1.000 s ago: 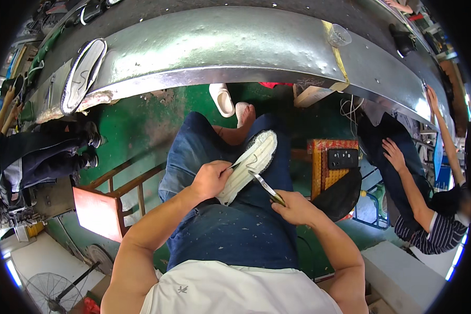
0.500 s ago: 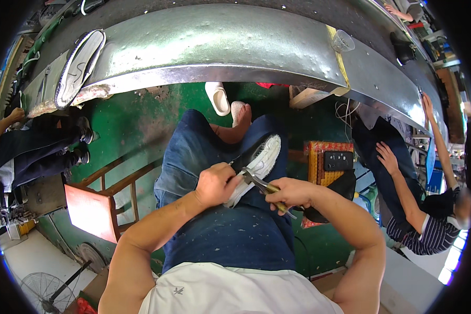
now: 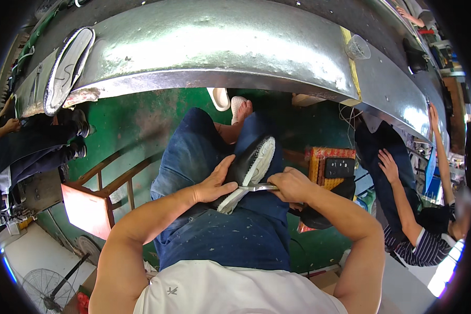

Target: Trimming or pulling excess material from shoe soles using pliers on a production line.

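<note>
Across my lap lies a black shoe [image 3: 244,163], its whitish sole side turned up and its gathered edge showing along the rim. My left hand [image 3: 215,181] grips it from the left, fingers stretched along the black upper and thumb near the sole's edge. A pair of metal pliers [image 3: 257,187] is in my right hand [image 3: 293,185], the fingers wrapped round its handles, which are mostly hidden. The pliers' head reaches leftward across the middle of the sole, close to my left thumb. Whether the jaws pinch any material is too small to tell.
Ahead runs a metal-topped bench [image 3: 220,49], carrying another shoe piece [image 3: 69,68] and a clear plastic cup [image 3: 358,47]. A wooden chair [image 3: 87,209] stands at left. On the right, a black phone [image 3: 339,168] rests on a woven stool [image 3: 316,170]. People sit on both sides.
My left hand has opened out from a pinch at the sole to lie along the upper. The pliers have swung from slanting to nearly level across the sole. The shoe has shifted slightly left.
</note>
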`<state>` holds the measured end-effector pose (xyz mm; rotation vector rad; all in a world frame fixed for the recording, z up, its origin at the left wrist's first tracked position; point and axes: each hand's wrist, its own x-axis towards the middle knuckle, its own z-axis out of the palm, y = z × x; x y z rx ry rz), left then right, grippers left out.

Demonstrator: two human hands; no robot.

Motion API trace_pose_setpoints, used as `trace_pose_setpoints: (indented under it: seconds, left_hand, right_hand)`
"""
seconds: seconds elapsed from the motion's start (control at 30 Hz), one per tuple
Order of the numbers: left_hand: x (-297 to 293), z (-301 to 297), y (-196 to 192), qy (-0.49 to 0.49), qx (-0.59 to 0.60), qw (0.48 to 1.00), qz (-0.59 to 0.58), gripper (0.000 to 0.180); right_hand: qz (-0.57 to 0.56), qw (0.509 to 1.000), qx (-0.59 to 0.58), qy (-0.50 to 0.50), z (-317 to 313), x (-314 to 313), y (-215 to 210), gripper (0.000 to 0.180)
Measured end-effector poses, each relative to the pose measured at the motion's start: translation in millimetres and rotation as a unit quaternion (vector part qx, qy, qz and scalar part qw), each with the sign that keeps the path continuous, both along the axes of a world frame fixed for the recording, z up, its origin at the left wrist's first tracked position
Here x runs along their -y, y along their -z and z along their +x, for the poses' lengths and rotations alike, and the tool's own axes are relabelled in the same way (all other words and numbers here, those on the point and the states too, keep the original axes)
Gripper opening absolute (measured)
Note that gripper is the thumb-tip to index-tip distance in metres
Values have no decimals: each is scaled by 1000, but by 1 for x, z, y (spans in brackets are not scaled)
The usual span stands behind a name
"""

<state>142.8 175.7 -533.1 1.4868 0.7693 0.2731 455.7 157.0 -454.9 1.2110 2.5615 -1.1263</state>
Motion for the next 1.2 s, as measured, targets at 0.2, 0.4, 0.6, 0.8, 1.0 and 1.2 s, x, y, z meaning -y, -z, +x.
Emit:
trace_pose_setpoints:
  seconds: [0.2, 0.4, 0.6, 0.8, 1.0, 1.2]
  left_hand:
    - [-11, 3, -15, 54, -70, 996, 34, 111]
    - [-7, 5, -14, 55, -66, 996, 35, 113]
    - [-6, 7, -14, 14, -81, 996, 28, 112]
    - [-4, 10, -16, -26, -88, 995, -27, 110]
    - [10, 22, -43, -22, -157, 976, 146, 94]
    - [8, 33, -64, 86, -220, 925, 299, 66]
  right_hand:
    - [-47, 997, -3, 69, 1, 12, -4, 28]
    - [-127, 987, -53, 87, 8, 22, -26, 43]
    - [-109, 988, -20, 108, 5, 28, -28, 49]
    - [-12, 993, -14, 118, 9, 28, -26, 46]
    - [11, 982, -20, 188, 17, 38, 24, 30]
    - [-17, 979, 20, 204, 19, 45, 23, 24]
